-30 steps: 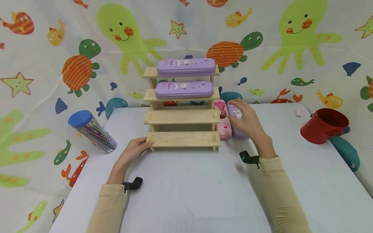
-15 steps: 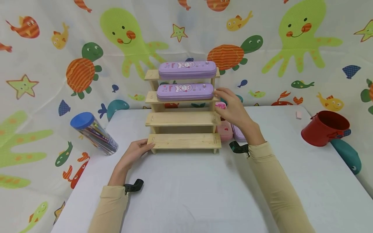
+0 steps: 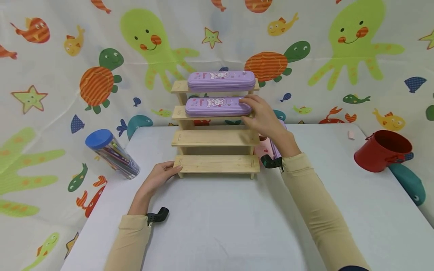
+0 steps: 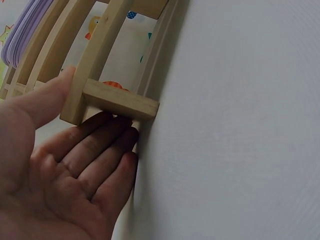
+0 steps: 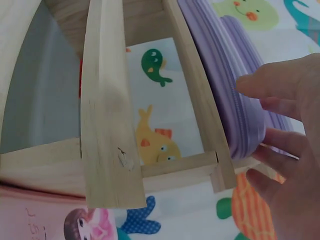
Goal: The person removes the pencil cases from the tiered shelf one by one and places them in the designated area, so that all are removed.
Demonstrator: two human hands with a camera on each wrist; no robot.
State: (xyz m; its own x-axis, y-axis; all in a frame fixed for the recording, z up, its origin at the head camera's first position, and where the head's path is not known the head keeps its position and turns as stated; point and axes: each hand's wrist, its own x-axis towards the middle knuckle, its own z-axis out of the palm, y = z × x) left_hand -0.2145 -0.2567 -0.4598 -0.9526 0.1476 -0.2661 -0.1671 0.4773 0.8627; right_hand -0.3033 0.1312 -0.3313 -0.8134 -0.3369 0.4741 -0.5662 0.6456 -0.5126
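Note:
A stepped wooden shelf [image 3: 215, 164] stands at the back of the table. My left hand [image 3: 159, 177] holds the left end of its lowest step; in the left wrist view the thumb lies along the step's edge and the fingers are by the leg. Two purple pencil cases lie on the upper steps: the top pencil case [image 3: 220, 81], and the second-step pencil case [image 3: 215, 107]. My right hand [image 3: 263, 116] grips the right end of the second-step case. In the right wrist view, the thumb is on its zipped side [image 5: 225, 80], with fingers around the end.
Right of the shelf, partly hidden by my right arm, are a pink case [image 3: 263, 149] and another purple case [image 3: 276, 149]. A red bucket [image 3: 379, 155] stands at the right. A blue-lidded tube of pens [image 3: 116, 156] leans at the left. A sea-animal cloth hangs behind.
My right hand has moved left from over the cases beside the shelf to the second-step pencil case and taken hold of its right end. The left hand stays on the lowest step.

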